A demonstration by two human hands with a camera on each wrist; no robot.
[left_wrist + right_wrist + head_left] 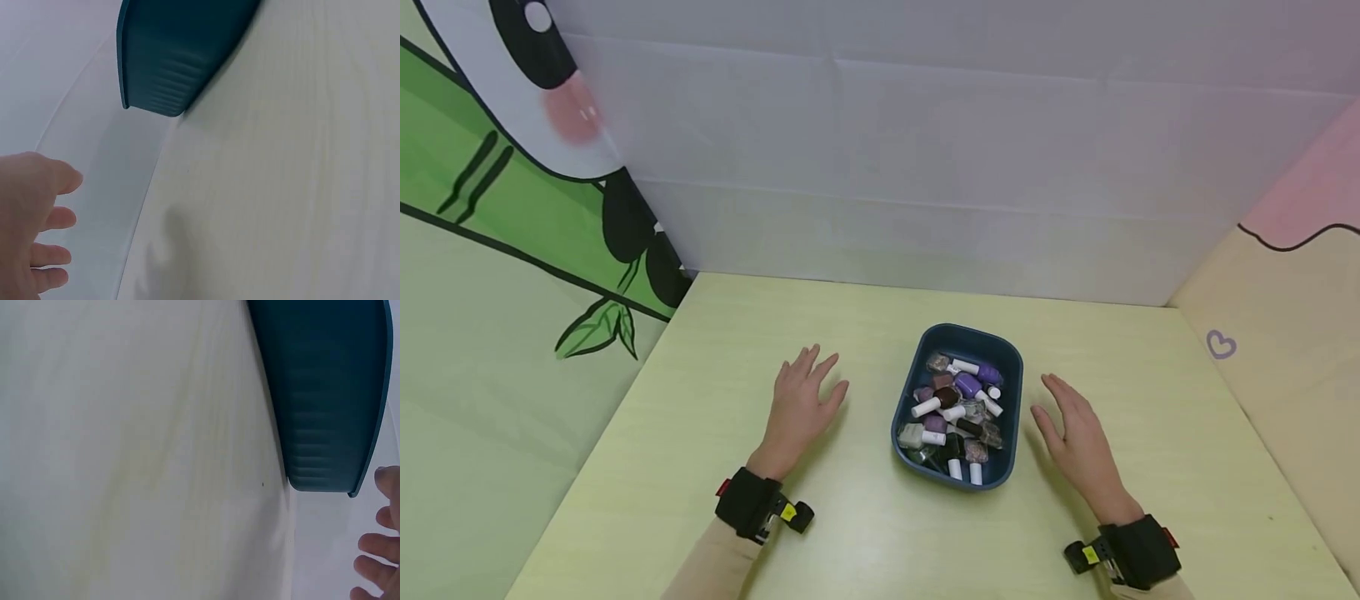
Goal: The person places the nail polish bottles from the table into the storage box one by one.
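Note:
A dark blue plastic bin (904, 457) stands on the pale wooden table, holding several small nail polish bottles (967, 385) with white or black caps, some purple, some brown, some clear. To its left my left hand (801, 406) hovers over the table, fingers spread and holding nothing. On the other side my right hand (1081, 446) is nearer the bin, its thumb and fingers extended toward the rim but apart from it. Both wrist views show the bin's ribbed outer wall (178, 78), with the fingers of each hand at the frame's edge.
The table (820, 542) runs back to a whitish sheet wall (925, 167). A printed green and white panel (512, 167) borders the left side, a cream and pink one (1292, 317) the right. Each wrist wears a black strap (748, 504) with a small camera.

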